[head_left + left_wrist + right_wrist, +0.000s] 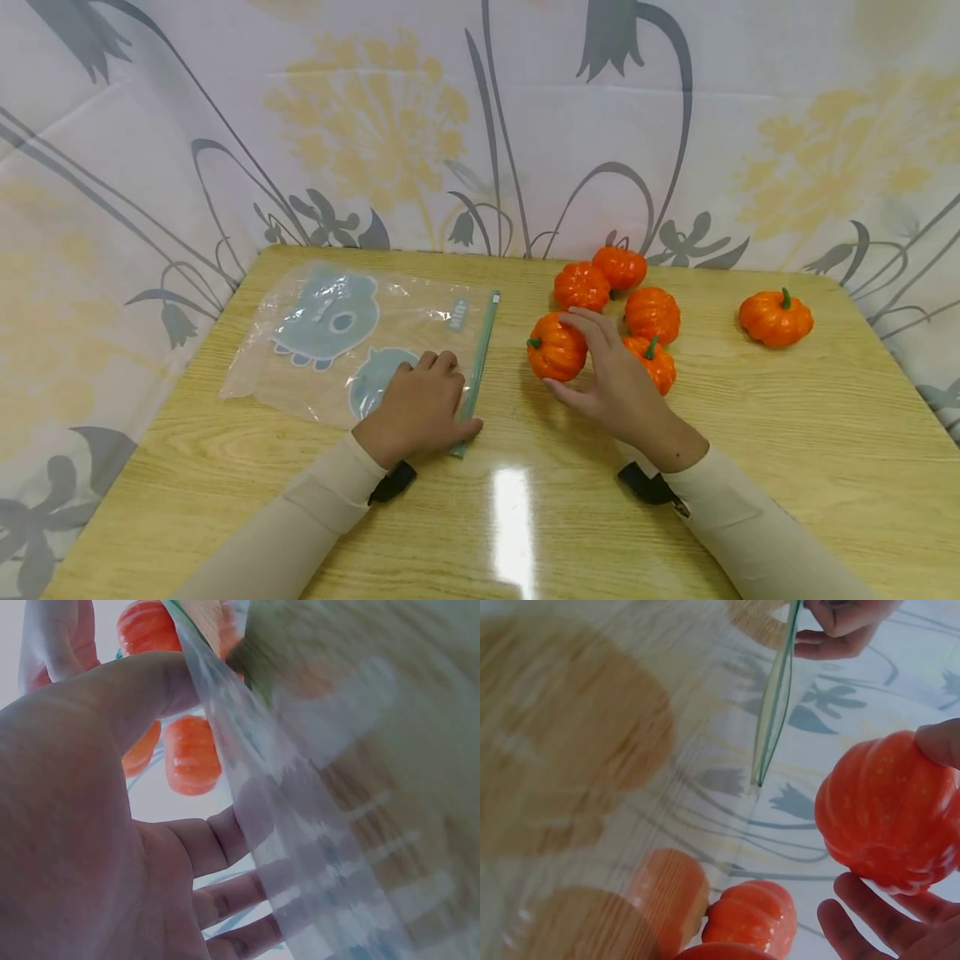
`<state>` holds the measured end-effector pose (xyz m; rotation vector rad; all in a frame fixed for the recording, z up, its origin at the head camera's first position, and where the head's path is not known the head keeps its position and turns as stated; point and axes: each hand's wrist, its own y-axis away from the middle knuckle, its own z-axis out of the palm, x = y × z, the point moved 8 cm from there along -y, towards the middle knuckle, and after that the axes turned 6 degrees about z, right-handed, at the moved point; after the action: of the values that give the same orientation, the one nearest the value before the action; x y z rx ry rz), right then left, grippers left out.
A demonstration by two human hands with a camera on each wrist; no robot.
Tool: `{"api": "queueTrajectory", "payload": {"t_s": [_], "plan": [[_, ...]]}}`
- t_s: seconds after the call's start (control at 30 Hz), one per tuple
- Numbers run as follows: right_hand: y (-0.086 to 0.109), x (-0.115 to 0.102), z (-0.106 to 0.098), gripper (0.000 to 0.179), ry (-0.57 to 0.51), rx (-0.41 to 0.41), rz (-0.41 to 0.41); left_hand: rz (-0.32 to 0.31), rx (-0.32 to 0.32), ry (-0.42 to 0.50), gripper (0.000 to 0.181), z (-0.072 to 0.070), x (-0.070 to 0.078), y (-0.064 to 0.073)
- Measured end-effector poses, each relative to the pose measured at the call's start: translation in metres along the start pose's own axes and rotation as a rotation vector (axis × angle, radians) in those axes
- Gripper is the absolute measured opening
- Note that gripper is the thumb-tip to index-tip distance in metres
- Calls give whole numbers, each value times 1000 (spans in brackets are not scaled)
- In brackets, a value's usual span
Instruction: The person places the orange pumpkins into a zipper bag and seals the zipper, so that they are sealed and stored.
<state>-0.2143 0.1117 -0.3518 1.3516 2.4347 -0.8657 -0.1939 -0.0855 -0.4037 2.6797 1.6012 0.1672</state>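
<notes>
My right hand [626, 387] holds a small orange toy pumpkin [557, 348] between thumb and fingers, its green stem facing left. The same pumpkin [892, 814] fills the right side of the right wrist view. My left hand [420, 408] rests at the right part of a clear zip bag [420, 317] printed with pale blue cartoon figures, fingers curled over its green-edged mouth. In the left wrist view, the plastic [262, 750] passes between the thumb and the fingers. The two green rims [776, 705] stand slightly apart in the right wrist view.
Several more pumpkins lie close to my right hand, among them one at the back [619, 267] and one by the knuckles [654, 315]. Another pumpkin [776, 318] sits apart at the right of the wooden table [750, 467]. A flowered curtain [525, 125] hangs behind.
</notes>
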Motion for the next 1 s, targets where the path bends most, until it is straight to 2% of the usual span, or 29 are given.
{"api": "queueTrajectory", "payload": {"t_s": [0.27,0.6,1.0], "plan": [[-1,-2,0,79,26,-6,-5,-1,-8,5,38,1,-2,-3],[0,0,0,78,18,-20,3,-20,12,95,23,-1,-2,0],[-1,0,2,80,5,-14,-14,-48,9,160,45,-2,-3,-2]]}}
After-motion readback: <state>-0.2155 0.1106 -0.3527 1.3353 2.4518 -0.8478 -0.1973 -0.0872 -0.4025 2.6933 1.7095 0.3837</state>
